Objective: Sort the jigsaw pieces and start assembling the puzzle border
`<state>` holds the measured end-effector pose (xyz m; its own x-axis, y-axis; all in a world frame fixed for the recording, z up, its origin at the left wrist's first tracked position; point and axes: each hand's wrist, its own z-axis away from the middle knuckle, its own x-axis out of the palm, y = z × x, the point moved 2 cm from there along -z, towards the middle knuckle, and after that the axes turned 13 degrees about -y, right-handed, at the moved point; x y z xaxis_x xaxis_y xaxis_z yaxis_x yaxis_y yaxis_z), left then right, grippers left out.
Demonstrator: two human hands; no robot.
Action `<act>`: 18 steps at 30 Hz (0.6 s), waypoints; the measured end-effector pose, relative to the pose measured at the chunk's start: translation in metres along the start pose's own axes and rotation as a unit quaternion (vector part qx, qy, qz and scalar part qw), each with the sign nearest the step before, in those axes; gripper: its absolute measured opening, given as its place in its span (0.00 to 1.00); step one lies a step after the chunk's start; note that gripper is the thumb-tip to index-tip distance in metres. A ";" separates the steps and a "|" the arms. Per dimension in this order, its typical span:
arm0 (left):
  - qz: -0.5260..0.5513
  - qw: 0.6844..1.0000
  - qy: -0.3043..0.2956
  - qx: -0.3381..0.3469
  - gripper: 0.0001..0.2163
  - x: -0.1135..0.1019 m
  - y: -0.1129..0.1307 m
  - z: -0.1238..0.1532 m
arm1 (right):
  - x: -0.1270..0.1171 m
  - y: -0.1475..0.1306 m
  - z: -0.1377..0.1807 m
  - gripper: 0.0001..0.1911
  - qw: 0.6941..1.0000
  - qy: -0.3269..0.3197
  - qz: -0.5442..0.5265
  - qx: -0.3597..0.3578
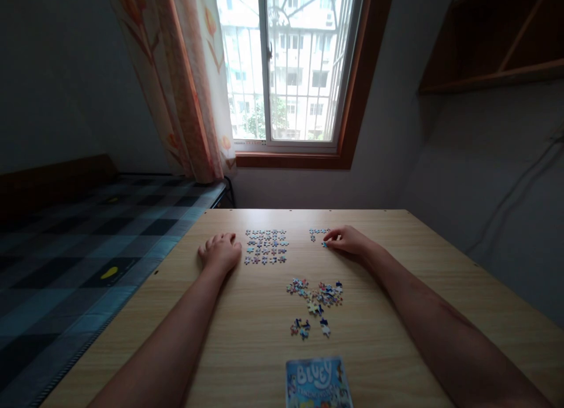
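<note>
Fingertips of my right hand (349,240) pinch a small bluish puzzle piece (325,244) at the table's surface. Just beyond it lies a short corner-shaped row of puzzle pieces (318,231), partly behind the hand. My left hand (220,250) rests palm down on the table, fingers loosely spread and slightly bent, holding nothing. Right beside it are several neat rows of puzzle pieces (266,244). Nearer to me is a loose heap of mixed puzzle pieces (326,294). A smaller cluster (300,327) and a dark-and-white piece (325,327) lie in front of that heap.
A blue box marked "BLUEY" (317,383) lies at the near side of the wooden table (255,314). On the left stands a bed with a checked cover (132,220). A window (299,67) with a flowered curtain (185,79) is ahead; a wooden shelf (493,79) hangs upper right.
</note>
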<state>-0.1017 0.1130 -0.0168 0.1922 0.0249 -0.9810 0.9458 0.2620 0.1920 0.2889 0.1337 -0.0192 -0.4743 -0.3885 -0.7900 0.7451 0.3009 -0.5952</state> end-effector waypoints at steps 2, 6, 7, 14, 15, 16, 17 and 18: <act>0.002 1.000 -0.001 0.001 0.22 0.000 0.000 0.001 | 0.000 0.000 0.000 0.14 0.999 0.004 0.034 -0.015; 0.002 1.000 0.005 0.005 0.22 0.000 0.000 0.001 | 0.005 -0.003 -0.001 0.12 0.995 0.053 0.088 -0.006; 0.002 1.000 0.006 0.006 0.22 0.000 0.000 0.000 | 0.007 -0.003 -0.002 0.13 0.993 0.070 0.094 0.004; 0.009 1.000 0.005 0.010 0.22 0.002 -0.002 -0.003 | 0.020 -0.002 -0.011 0.13 0.980 0.150 0.126 0.043; 0.010 1.000 0.007 0.012 0.22 0.003 -0.002 -0.003 | 0.021 -0.002 -0.011 0.12 0.979 0.151 0.127 0.040; 0.011 1.000 0.010 0.013 0.22 0.003 -0.002 -0.004 | 0.021 -0.002 -0.011 0.12 0.979 0.153 0.127 0.036; 0.013 1.000 0.012 0.014 0.22 0.004 -0.002 -0.004 | 0.021 -0.001 -0.011 0.12 0.979 0.155 0.128 0.033; 0.013 1.000 0.015 0.014 0.22 0.004 -0.002 -0.004 | 0.021 -0.002 -0.011 0.12 0.979 0.156 0.127 0.030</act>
<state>-0.1044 0.1162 -0.0210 0.2101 0.0609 -0.9758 0.9475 0.2334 0.2186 0.2728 0.1343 -0.0365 -0.3830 -0.0191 -0.9235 0.8793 0.2987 -0.3709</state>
